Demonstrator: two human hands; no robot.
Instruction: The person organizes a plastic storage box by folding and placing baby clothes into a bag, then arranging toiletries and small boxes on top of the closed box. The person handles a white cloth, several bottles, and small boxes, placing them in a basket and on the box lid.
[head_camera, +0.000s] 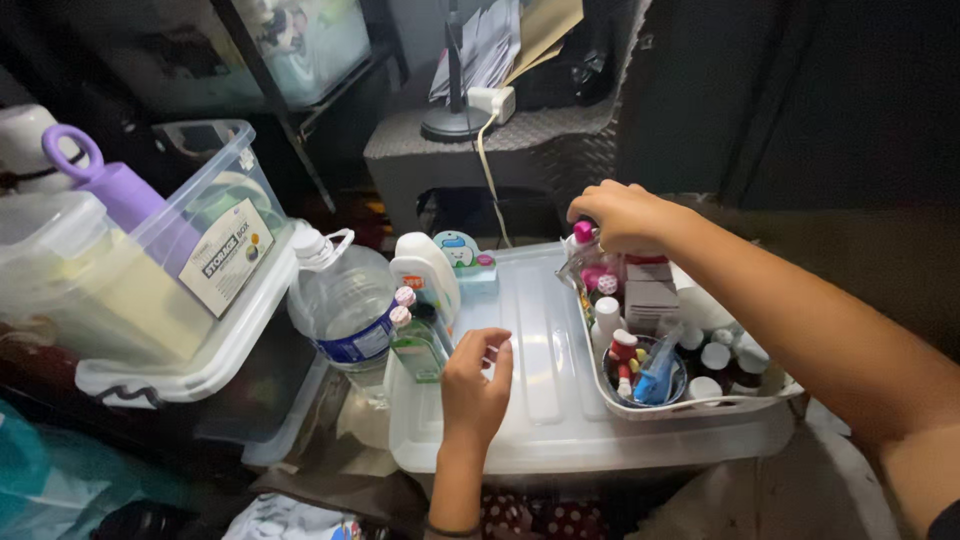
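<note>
My left hand (476, 385) rests with curled fingers on the translucent white lid of a storage bin (545, 340), beside a small green bottle (415, 345). My right hand (622, 215) reaches to the far end of a white basket (700, 408) that sits on the lid, and pinches a small clear packet with a pink cap (585, 250). The basket holds several small bottles, white-capped jars, small boxes and a blue item in a round cup (655, 375).
A large clear water bottle (345, 300) and a white bottle (425, 270) stand left of the lid. A clear storage box (150, 290) with a purple flask (120, 190) sits at far left. A grey stand with a lamp base (455, 125) and papers is behind.
</note>
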